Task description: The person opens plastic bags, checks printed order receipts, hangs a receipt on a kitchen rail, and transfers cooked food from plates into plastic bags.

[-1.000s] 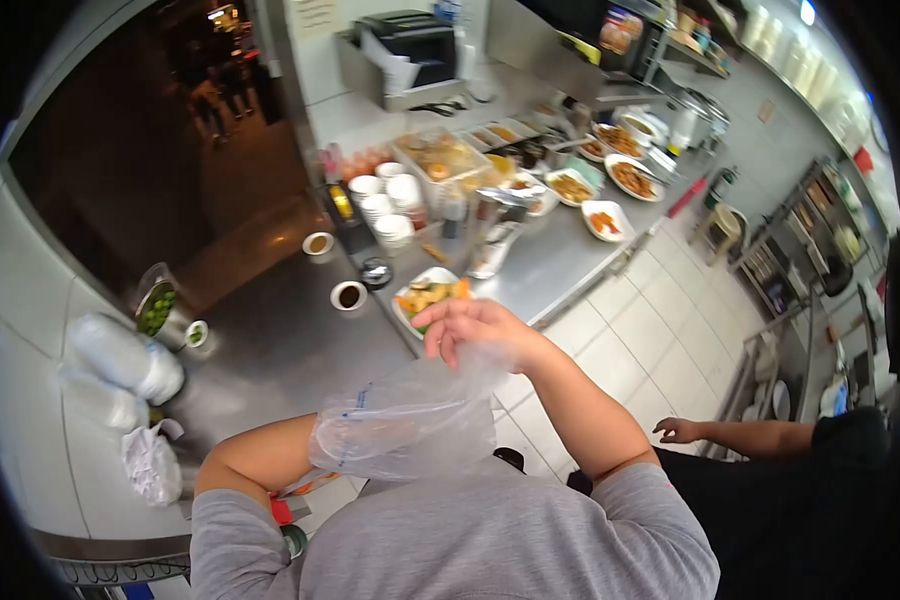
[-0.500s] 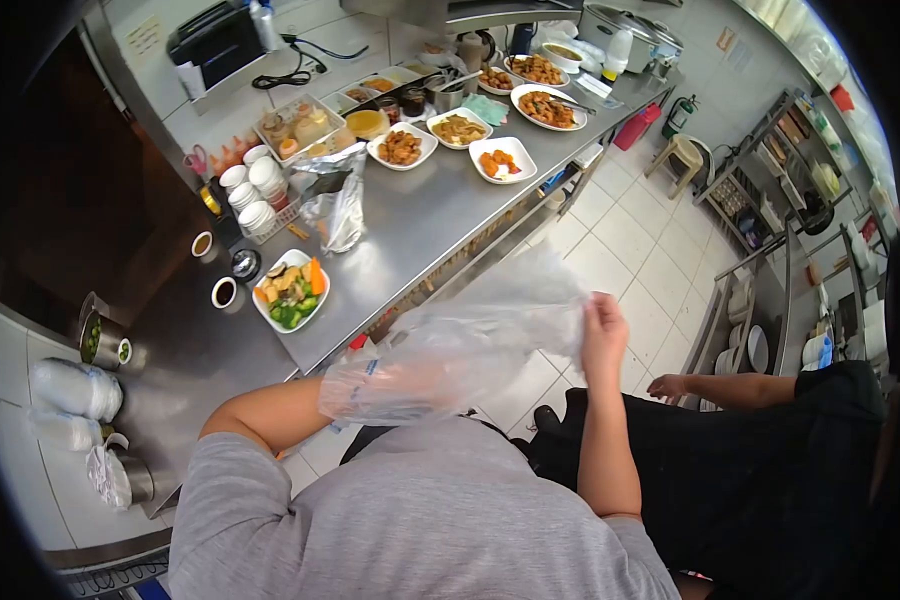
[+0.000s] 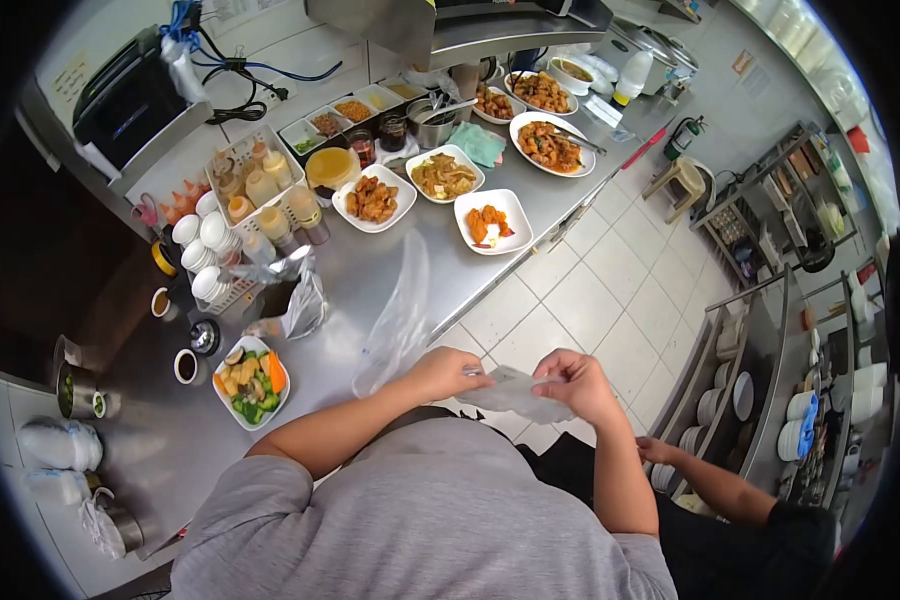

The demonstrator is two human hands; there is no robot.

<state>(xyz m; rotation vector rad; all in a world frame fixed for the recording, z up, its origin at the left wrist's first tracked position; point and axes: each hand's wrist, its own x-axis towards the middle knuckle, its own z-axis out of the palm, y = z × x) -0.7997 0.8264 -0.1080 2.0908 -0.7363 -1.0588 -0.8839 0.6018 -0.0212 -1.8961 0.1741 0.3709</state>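
A small clear plastic bag (image 3: 515, 395) is stretched between my two hands in front of my body. My left hand (image 3: 448, 375) pinches its left side, and my right hand (image 3: 573, 385) grips the opposite edge with bent fingers. Beside my left forearm, a longer clear plastic bag (image 3: 400, 315) lies crumpled on the steel counter (image 3: 355, 265) near its edge. A white dish of vegetables (image 3: 253, 385) sits to the left of that bag. Farther back stands an opened foil pouch (image 3: 300, 300).
White plates of fried pieces (image 3: 373, 200), noodles (image 3: 444, 175) and orange-sauced food (image 3: 492, 225) line the counter. A basket of sauce bottles (image 3: 260, 185) and stacked cups (image 3: 208, 245) stand at the wall. At right, a co-worker's hand (image 3: 655, 450) is near the dish shelves (image 3: 715, 400).
My left hand has come out of the long plastic bag, which now lies on the counter. Both hands have drawn together on a smaller bag. The co-worker has shifted downward in view.
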